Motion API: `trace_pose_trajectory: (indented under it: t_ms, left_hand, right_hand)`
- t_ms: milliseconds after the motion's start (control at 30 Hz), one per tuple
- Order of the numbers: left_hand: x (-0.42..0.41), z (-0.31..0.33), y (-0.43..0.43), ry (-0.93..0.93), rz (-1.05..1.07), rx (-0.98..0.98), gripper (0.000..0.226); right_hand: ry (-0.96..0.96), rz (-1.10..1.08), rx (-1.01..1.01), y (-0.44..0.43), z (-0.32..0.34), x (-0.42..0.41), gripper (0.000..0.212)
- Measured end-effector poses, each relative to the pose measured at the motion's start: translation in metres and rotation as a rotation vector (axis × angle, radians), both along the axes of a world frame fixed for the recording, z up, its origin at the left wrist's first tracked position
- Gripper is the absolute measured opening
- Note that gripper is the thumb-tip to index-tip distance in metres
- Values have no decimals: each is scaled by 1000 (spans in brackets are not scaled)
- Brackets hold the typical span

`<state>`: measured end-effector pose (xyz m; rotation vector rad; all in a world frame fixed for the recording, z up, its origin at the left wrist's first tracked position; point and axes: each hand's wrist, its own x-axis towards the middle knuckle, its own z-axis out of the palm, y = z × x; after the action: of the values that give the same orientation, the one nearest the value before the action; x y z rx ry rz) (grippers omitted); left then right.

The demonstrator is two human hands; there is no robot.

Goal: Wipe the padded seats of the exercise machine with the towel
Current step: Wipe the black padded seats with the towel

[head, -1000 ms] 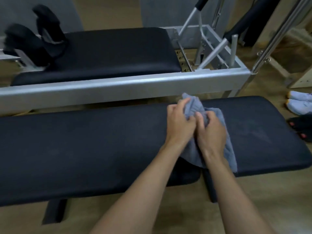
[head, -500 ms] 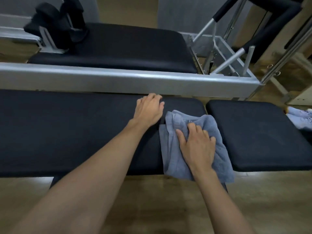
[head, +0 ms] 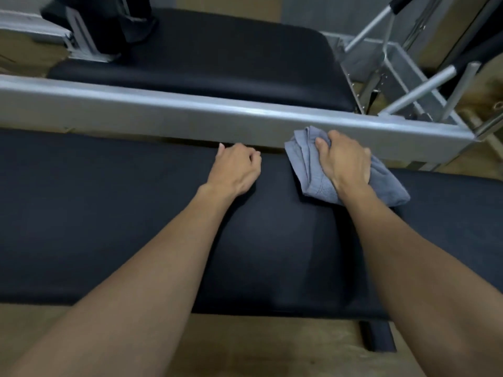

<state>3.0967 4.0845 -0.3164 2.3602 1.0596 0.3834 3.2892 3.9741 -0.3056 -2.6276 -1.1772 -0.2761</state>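
The right hand (head: 345, 161) presses down on a crumpled blue-grey towel (head: 313, 170), fingers curled over the cloth and clutching a bunch of it, thumb pointing toward the left. The towel lies on the far edge of the near padded seat (head: 109, 213), a long black cushion that runs across the whole width of the view, and its upper folds touch the grey metal frame rail (head: 163, 115) that runs just behind the seat. Part of the cloth spreads out to the right of the wrist and rests flat on the pad. The left hand (head: 236, 168) sits just beside the towel on the same far edge of the pad, empty, its fingers loosely bent with the knuckles up and the fingertips at or near the rail (whether they touch the metal is hard to tell). Both bare forearms reach in from the bottom of the view across the cushion. Beyond the rail lies a second black padded seat (head: 217, 58), set inside the machine's frame, with silver bars (head: 419, 88) rising at its right end. A wooden floor (head: 245, 349) shows below the near seat.
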Motion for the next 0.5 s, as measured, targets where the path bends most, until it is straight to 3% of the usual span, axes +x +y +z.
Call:
trace_pose_trajectory:
  t_ms: [333,500]
  left_hand:
    - [-40,19,-2,24,-118,-3,42]
    - [-56,28,35,23,-33,-43,40]
  right_hand:
    - [-13,12,-95,-111,4,-182,34]
    - [-64,49,-81,-69,5,-190,33]
